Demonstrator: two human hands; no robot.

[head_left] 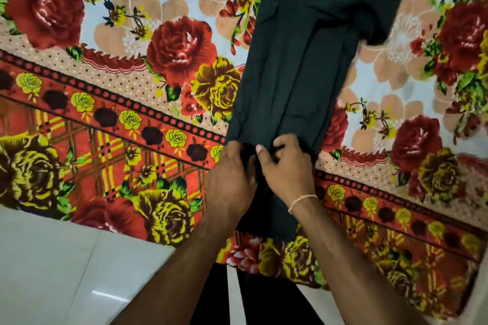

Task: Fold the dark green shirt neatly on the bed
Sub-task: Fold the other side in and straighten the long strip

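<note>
From the head view, the left hand (231, 174) and right hand (286, 166) sit side by side, almost touching, fingers curled and pinching the near end of the dark green shirt (301, 60). The shirt lies as a long narrow strip on the floral bedspread (105, 87), stretching away from both hands toward the top edge.

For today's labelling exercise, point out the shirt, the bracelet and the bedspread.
shirt (295, 74): head view, middle of the folded dark panel.
bracelet (301, 200): head view, thread band across the right wrist.
bedspread (118, 103): head view, bare floral part left of the shirt.
</note>
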